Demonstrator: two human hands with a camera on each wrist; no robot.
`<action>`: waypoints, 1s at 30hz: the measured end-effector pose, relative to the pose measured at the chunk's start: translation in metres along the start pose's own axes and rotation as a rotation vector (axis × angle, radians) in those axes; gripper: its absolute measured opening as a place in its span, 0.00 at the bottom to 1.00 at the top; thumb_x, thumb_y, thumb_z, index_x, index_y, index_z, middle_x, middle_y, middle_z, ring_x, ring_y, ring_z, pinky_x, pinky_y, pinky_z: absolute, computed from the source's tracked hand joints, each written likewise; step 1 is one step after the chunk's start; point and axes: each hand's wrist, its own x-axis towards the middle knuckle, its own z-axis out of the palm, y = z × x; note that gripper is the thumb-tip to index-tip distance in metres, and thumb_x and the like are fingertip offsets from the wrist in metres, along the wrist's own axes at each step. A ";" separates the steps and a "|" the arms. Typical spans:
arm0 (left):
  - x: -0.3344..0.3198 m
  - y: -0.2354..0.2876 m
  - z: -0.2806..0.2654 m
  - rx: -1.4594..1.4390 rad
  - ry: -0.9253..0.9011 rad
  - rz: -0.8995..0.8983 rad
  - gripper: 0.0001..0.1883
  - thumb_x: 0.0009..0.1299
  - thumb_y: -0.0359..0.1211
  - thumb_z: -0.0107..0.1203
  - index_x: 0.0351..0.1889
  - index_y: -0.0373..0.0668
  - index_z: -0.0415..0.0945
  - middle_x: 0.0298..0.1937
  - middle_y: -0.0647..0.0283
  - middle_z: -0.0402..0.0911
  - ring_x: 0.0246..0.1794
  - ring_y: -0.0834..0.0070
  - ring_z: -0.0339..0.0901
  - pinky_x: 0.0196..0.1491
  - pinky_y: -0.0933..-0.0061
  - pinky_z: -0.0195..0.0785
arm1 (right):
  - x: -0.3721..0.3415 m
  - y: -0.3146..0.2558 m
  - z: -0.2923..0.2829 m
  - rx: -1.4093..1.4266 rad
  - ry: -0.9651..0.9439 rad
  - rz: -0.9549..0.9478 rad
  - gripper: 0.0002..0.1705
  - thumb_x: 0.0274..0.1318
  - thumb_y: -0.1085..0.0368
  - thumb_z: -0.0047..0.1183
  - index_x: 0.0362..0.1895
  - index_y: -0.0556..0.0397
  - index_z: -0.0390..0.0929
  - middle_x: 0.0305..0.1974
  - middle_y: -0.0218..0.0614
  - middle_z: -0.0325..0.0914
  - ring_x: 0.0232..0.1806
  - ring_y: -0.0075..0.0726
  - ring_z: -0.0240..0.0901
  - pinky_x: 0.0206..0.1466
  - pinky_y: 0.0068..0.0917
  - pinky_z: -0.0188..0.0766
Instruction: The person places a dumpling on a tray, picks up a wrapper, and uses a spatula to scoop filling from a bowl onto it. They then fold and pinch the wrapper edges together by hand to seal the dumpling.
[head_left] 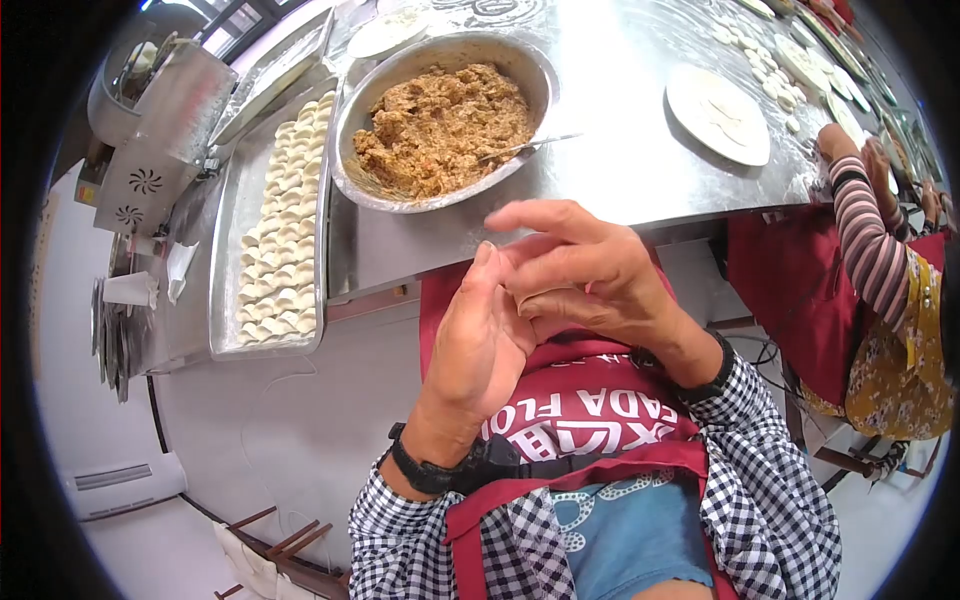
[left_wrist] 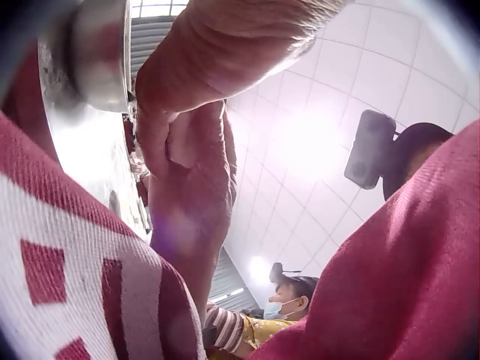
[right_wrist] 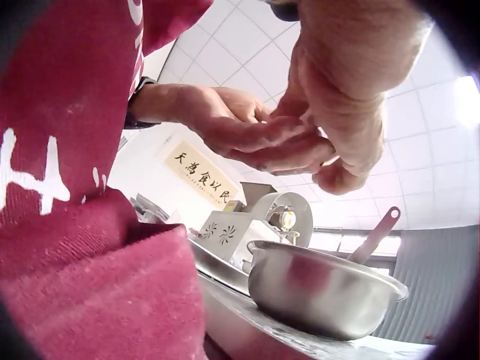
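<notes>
My left hand (head_left: 480,345) is raised in front of the apron, thumb pointing up. Against its palm and fingertips come the bent fingers of my right hand (head_left: 610,265). The right wrist view has a tiny pale sliver between the fingertips; I cannot tell whether they pinch anything. Just beyond the hands, a steel bowl (head_left: 537,85) holds brown minced filling (head_left: 450,130), with a spoon handle (head_left: 545,142) leaning over its rim. Left of the bowl, rows of folded white dumplings (head_left: 280,260) lie in a metal tray (head_left: 238,205).
The steel table (head_left: 620,130) carries a white plate (head_left: 745,154) with flat dough rounds, and small dough pieces (head_left: 770,75) farther back. A metal machine (head_left: 150,180) stands far left. At right, another person's striped sleeve (head_left: 865,220) reaches over the table.
</notes>
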 end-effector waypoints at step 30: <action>-0.002 -0.004 -0.008 0.070 0.008 -0.072 0.33 0.74 0.52 0.24 0.60 0.30 0.54 0.56 0.51 0.67 0.55 0.62 0.69 0.56 0.57 0.66 | -0.006 0.009 -0.004 0.023 -0.040 0.067 0.05 0.43 0.70 0.61 0.28 0.55 0.80 0.47 0.41 0.73 0.46 0.36 0.72 0.47 0.28 0.70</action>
